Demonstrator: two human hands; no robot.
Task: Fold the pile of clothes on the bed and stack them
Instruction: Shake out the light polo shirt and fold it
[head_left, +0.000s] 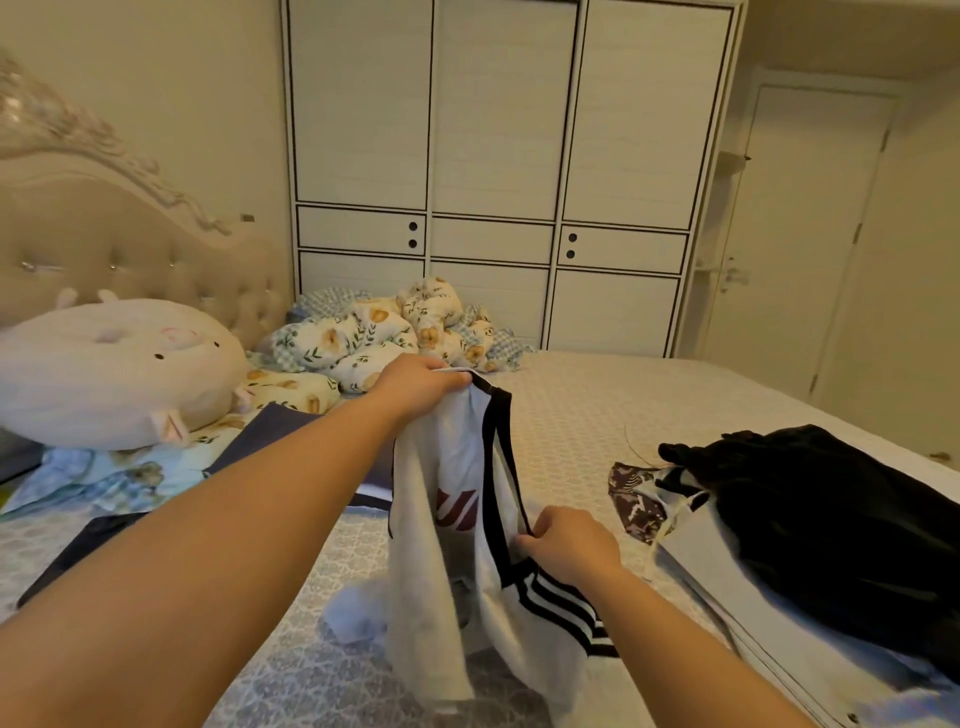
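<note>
Left hand (421, 382) is raised over the middle of the bed (597, 415), fingers curled round the top edge of a white garment (441, 499), gripping it at the black-trimmed corner. Right hand (569, 545) sits lower and nearer the camera, fingers and thumb pinching the same black trim where it bends. The garment is soft, limp knit cloth, white with a broad black band along one edge, a panel of black and white stripes (566, 608) near the right wrist, and a dark red printed mark on the front. It hangs mostly clear of the mattress, its long axis running near upright from the left hand down toward the camera, with the lower folds bunched and resting on the bedcover. The bedcover is pale, quilted, with a fine repeating pattern. To the right lies a crumpled black garment (810, 525), matt and heavy-looking, on top of flat pale cloth (727, 566), with a small dark patterned piece (634, 499) just beside it. To the left lie flat dark blue items (270, 431). A round pale plush pillow (114, 369) rests near the tufted padded headboard (130, 249), and a rumpled floral quilt (384, 332) is heaped at the far side in front of a white panelled wardrobe (498, 171)
</note>
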